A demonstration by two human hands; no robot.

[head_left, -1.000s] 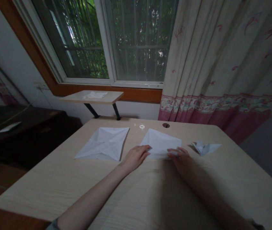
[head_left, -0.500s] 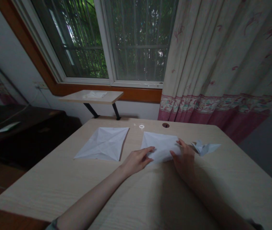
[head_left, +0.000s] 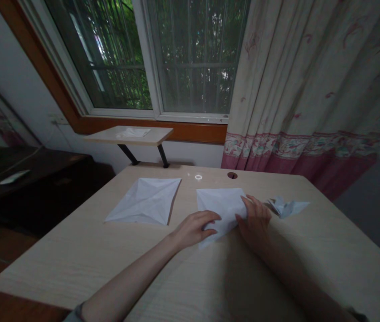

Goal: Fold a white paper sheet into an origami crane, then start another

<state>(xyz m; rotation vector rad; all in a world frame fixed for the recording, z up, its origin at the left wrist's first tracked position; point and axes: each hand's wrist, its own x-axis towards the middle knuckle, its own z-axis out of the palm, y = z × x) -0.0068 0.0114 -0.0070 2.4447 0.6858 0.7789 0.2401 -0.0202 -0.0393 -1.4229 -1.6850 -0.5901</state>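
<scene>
Directly between both grips [head_left: 193, 229] [head_left: 257, 220]; paper [head_left: 226, 202]

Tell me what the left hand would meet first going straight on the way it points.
Likely the right hand, just across the white paper that the left hand touches; depth is hard to judge from one view.

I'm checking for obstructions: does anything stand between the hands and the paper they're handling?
Nothing visible does: the left hand and right hand both touch the paper. The creased sheet lies to its left, the folded piece to its right.
</scene>
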